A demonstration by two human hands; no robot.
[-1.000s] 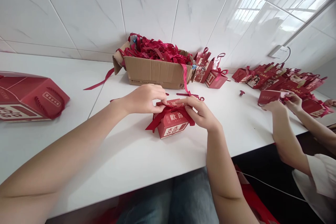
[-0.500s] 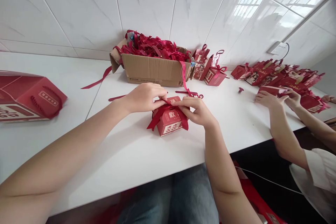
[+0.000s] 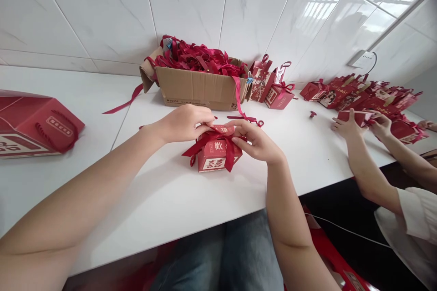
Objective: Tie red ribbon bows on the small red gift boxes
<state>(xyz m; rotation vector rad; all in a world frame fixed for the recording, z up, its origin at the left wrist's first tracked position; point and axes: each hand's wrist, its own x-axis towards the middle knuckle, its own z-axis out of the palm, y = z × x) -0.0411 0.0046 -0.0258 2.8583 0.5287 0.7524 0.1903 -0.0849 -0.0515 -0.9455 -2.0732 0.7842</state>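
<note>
Fingers of the left hand (image 3: 186,122) and right hand (image 3: 257,142) are pinching the ribbon (image 3: 218,138) atop the red box (image 3: 215,154) sitting mid-worktop (image 3: 164,200), ideally pulling both loops evenly, keeping the knot centred.

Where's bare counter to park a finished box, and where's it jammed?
Free: the white counter between the big red bag and the small red box, and the front edge strip. Crowded: the ribbon carton behind, and the piled boxes near a co-worker's hands.
</note>
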